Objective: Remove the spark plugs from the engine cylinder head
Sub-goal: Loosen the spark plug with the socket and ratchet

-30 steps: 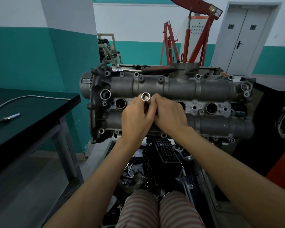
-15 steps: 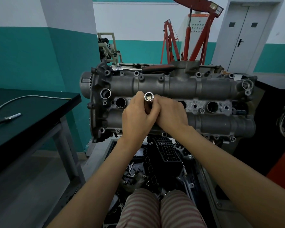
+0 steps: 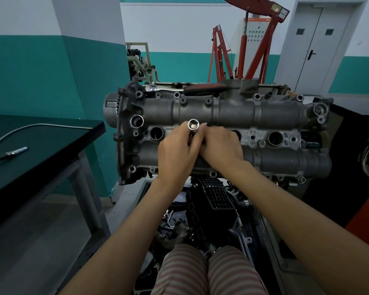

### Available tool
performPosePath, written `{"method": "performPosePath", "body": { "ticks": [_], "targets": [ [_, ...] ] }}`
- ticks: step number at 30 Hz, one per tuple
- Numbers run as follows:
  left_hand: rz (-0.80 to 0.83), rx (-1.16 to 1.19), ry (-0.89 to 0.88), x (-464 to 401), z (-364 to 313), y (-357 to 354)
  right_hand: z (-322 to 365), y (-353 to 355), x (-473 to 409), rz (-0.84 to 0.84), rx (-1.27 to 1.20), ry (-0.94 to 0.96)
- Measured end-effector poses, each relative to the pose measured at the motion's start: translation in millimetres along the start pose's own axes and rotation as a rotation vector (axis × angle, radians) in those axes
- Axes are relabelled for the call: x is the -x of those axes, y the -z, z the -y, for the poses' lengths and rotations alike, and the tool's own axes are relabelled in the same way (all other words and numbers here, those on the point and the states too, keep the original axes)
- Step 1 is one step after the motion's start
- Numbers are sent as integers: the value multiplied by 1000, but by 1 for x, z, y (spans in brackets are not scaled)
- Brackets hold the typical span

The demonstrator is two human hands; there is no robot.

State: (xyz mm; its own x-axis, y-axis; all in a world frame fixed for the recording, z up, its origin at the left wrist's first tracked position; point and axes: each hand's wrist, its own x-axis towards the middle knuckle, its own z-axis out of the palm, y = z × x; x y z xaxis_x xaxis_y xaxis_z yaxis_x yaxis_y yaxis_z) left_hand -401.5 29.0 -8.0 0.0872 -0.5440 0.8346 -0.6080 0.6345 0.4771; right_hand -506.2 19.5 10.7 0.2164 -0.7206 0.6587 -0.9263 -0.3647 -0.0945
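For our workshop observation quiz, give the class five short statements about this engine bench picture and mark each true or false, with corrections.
1. Both hands, left hand and right hand, hold the socket. True.
2. The socket's open end faces the camera. True.
3. A ratchet wrench is fitted on the socket. False: it lies along the far edge of the cylinder head.
4. The marker pen lies on the cylinder head. False: it lies on the dark table at left.
5. The door stands open. False: it is closed.
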Motion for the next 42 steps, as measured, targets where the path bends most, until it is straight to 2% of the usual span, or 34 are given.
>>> {"method": "performPosePath", "body": {
  "ticks": [11, 17, 21, 26, 31, 42],
  "targets": [
    [33, 9, 69, -1, 1, -2, -1, -6, -1, 20, -63, 7],
    [12, 1, 39, -3, 0, -2, -1, -4, -1, -12, 71, 20],
    [9, 20, 48, -3, -1, -1, -2, -4, -2, 43, 83, 37],
    [21, 27, 65, -2, 1, -1, 0, -4, -2, 42, -29, 22],
    [9, 33, 65, -3, 1, -2, -1, -5, -2, 19, 49, 9],
    [29, 7, 55, -2, 2, -2, 0, -5, -1, 36, -64, 23]
  ]
}}
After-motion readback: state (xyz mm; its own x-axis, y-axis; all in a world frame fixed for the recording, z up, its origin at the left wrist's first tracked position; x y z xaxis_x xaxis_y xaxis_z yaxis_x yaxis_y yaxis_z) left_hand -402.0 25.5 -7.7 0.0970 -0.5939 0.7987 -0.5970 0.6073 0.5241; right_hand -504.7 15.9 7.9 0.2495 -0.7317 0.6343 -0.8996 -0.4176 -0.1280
